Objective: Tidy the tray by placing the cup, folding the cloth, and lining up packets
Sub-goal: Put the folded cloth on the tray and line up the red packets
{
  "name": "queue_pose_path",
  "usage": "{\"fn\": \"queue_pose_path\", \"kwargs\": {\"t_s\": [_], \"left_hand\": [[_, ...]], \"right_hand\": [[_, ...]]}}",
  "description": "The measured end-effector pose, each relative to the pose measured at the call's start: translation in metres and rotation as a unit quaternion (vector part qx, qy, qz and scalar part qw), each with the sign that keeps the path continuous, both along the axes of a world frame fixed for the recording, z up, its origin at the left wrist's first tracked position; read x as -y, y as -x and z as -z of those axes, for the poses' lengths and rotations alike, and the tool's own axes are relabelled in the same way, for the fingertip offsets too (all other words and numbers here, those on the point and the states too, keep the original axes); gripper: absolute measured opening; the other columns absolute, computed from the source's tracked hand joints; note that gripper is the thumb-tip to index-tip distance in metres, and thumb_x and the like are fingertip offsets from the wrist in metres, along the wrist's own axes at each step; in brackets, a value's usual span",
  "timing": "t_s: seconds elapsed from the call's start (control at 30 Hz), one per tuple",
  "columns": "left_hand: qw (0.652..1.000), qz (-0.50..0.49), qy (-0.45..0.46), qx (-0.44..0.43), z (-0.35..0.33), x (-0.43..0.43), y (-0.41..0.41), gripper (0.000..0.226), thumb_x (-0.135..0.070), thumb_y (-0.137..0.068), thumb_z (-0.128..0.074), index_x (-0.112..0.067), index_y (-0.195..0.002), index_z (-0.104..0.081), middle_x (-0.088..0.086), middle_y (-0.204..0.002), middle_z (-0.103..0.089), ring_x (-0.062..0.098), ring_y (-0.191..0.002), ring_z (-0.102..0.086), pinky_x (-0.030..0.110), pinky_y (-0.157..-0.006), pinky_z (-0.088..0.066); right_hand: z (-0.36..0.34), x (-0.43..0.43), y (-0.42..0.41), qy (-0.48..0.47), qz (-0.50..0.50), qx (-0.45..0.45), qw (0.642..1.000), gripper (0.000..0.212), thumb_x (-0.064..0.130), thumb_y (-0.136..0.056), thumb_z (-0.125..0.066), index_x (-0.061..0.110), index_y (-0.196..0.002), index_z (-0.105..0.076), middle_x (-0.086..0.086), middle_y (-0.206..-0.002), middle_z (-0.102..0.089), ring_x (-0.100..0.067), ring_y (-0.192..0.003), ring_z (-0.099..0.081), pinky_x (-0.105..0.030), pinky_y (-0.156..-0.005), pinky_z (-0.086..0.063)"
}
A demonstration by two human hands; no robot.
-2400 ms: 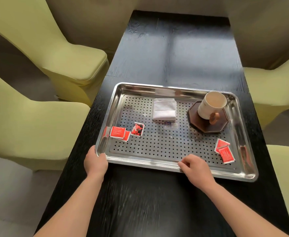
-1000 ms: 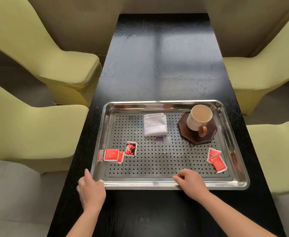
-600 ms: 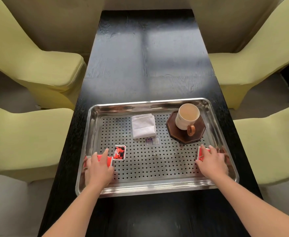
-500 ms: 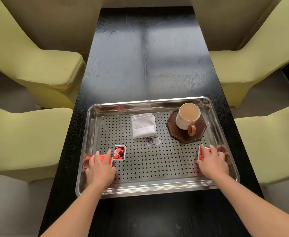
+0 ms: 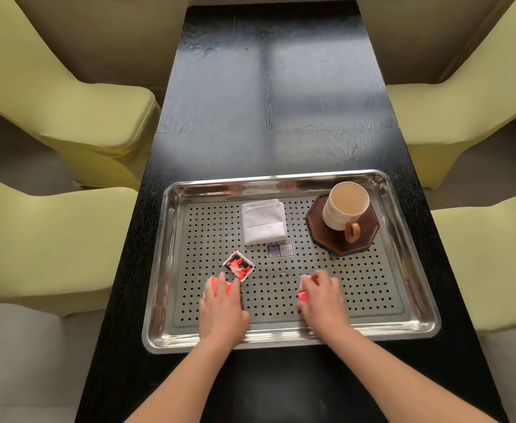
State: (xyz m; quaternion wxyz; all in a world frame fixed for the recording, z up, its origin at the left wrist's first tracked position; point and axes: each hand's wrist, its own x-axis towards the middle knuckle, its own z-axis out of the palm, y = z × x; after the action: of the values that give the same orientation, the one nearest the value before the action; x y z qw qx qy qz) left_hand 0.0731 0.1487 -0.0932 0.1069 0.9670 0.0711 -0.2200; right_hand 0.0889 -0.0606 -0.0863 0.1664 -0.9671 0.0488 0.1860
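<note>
A perforated steel tray [image 5: 415, 300] lies on the black table. A cream cup [image 5: 343, 206] with a tan handle stands on a dark octagonal coaster [image 5: 369, 236] at the tray's back right. A folded white cloth [image 5: 263, 222] lies at the back middle. One red and black packet [image 5: 239, 265] lies loose, left of centre. My left hand [image 5: 221, 306] presses down on red packets [image 5: 227, 288] just below it. My right hand [image 5: 322, 297] covers other red packets [image 5: 303, 295] near the tray's middle; only their edges show.
A small blue and white label [image 5: 280, 250] sits on the tray floor below the cloth. Yellow-green chairs [image 5: 67, 96] flank the table on both sides. The far half of the black table [image 5: 268, 102] reflects window light.
Both hands have slid inward from the tray's left and right sides toward its middle, dragging red packets with them. The loose red and black packet has turned at an angle.
</note>
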Motion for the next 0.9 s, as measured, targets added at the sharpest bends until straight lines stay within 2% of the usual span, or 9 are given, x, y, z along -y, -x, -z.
{"fn": "queue_pose_path", "kwargs": {"t_s": [0.17,0.3,0.4,0.5,0.57,0.67,0.77,0.83,0.9], "left_hand": [[0.993,0.092,0.065,0.029,-0.005,0.007,0.016,0.060,-0.030,-0.090,-0.051,-0.040,-0.147,-0.033,0.002,-0.165,-0.005,0.026,-0.152,0.002,0.047,-0.117,-0.021],[0.986,-0.029,0.129,0.098,-0.010,-0.013,0.014,0.055,-0.028,-0.091,-0.057,-0.033,-0.144,-0.041,0.002,-0.155,-0.030,0.021,-0.145,-0.020,0.042,-0.114,-0.029],[0.967,-0.152,0.184,0.094,-0.016,-0.021,0.000,0.052,-0.019,-0.090,-0.060,-0.020,-0.141,-0.047,0.002,-0.139,-0.047,0.018,-0.126,-0.036,0.032,-0.102,-0.035],[0.960,-0.178,0.198,0.085,-0.018,-0.025,-0.006,0.041,-0.017,-0.090,-0.059,-0.016,-0.131,-0.055,0.001,-0.119,-0.058,0.020,-0.113,-0.045,0.028,-0.088,-0.033],[0.962,-0.155,0.208,0.081,-0.018,-0.026,-0.003,0.035,-0.019,-0.090,-0.060,-0.022,-0.125,-0.059,-0.005,-0.113,-0.061,0.021,-0.114,-0.047,0.027,-0.086,-0.036],[0.963,-0.122,0.227,0.080,-0.017,-0.027,0.003,0.024,-0.020,-0.087,-0.060,-0.033,-0.107,-0.061,-0.015,-0.098,-0.060,0.015,-0.103,-0.047,0.024,-0.078,-0.035],[0.961,-0.107,0.245,0.066,-0.014,-0.022,0.008,0.041,-0.018,-0.086,-0.061,-0.029,-0.125,-0.061,-0.010,-0.106,-0.065,0.015,-0.105,-0.049,0.030,-0.090,-0.044],[0.962,-0.101,0.246,0.065,-0.013,-0.016,0.012,0.049,-0.021,-0.089,-0.062,-0.029,-0.136,-0.054,-0.009,-0.115,-0.064,0.012,-0.109,-0.044,0.025,-0.092,-0.040],[0.962,-0.089,0.246,0.074,-0.012,-0.010,0.015,0.052,-0.021,-0.090,-0.063,-0.029,-0.140,-0.051,-0.011,-0.121,-0.062,0.006,-0.110,-0.037,0.020,-0.091,-0.032]], "right_hand": [[0.001,-0.032,-0.001,-0.049,-0.062,-0.015,0.997,0.041,0.033,-0.087,-0.072,0.025,-0.125,-0.058,0.002,-0.132,-0.043,-0.018,-0.119,-0.040,-0.034,-0.100,-0.044],[-0.005,-0.037,-0.024,-0.065,-0.105,0.020,0.992,0.045,0.028,-0.096,-0.060,0.027,-0.140,-0.050,0.007,-0.141,-0.047,-0.018,-0.127,-0.039,-0.036,-0.105,-0.041],[-0.010,-0.063,-0.044,-0.043,-0.192,0.005,0.981,0.059,0.025,-0.098,-0.052,0.030,-0.152,-0.030,0.009,-0.160,-0.030,-0.025,-0.140,-0.027,-0.045,-0.111,-0.035],[-0.011,-0.090,-0.056,0.006,-0.285,-0.022,0.958,0.065,0.027,-0.098,-0.048,0.029,-0.156,-0.019,0.009,-0.165,-0.015,-0.032,-0.140,-0.023,-0.048,-0.109,-0.034],[-0.009,-0.093,-0.058,0.046,-0.330,-0.017,0.943,0.066,0.027,-0.097,-0.050,0.027,-0.155,-0.021,0.008,-0.165,-0.016,-0.032,-0.137,-0.026,-0.048,-0.105,-0.034],[-0.009,-0.080,-0.053,0.063,-0.343,0.004,0.937,0.062,0.026,-0.094,-0.055,0.026,-0.151,-0.031,0.009,-0.161,-0.025,-0.030,-0.133,-0.029,-0.046,-0.103,-0.035],[-0.009,-0.060,-0.036,0.049,-0.344,0.011,0.938,0.047,0.026,-0.096,-0.052,0.028,-0.143,-0.046,0.011,-0.156,-0.036,-0.027,-0.129,-0.033,-0.043,-0.098,-0.038],[-0.008,-0.047,-0.022,0.023,-0.335,-0.002,0.942,0.042,0.026,-0.098,-0.049,0.032,-0.140,-0.051,0.014,-0.152,-0.042,-0.025,-0.127,-0.036,-0.041,-0.098,-0.039],[-0.010,-0.034,-0.013,-0.019,-0.274,-0.010,0.961,0.041,0.028,-0.100,-0.047,0.035,-0.140,-0.051,0.017,-0.149,-0.046,-0.021,-0.129,-0.037,-0.040,-0.103,-0.040]]}}
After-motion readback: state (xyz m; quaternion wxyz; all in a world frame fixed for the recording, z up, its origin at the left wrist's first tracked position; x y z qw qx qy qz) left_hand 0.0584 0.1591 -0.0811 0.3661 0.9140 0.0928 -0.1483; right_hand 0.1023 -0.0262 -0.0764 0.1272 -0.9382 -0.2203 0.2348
